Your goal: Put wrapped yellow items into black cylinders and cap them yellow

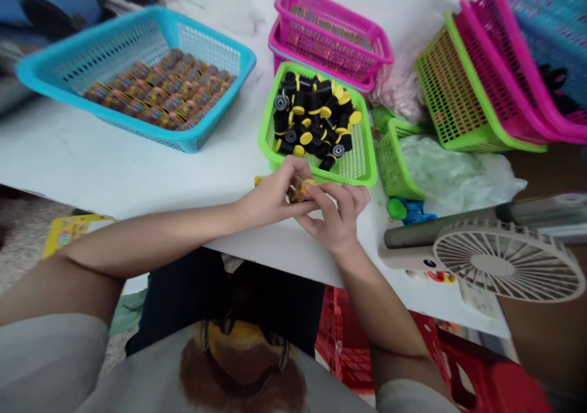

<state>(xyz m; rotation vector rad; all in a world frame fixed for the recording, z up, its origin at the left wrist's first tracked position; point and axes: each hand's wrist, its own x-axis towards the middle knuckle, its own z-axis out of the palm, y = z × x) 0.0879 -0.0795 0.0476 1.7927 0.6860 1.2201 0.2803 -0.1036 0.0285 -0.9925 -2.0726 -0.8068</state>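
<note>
My left hand [273, 196] and my right hand [334, 214] meet over the front of the white table, fingers closed around a small yellow-capped piece with a patterned side [303, 190]. The fingers cover much of it. Just beyond my hands stands a green basket [263, 138] of loose black cylinders [314, 102] with yellow ends. A small yellow object [258, 181] shows on the table, partly behind my left hand. To the left, a blue basket [192, 139] holds patterned round pieces [160, 89] in close rows.
Stacked pink baskets [330, 52] stand behind the green one. At right are tilted nested baskets [458, 89], a small green basket with a plastic bag [452, 165], and a handheld fan [499, 263] near the table edge. A red crate [351, 339] sits below.
</note>
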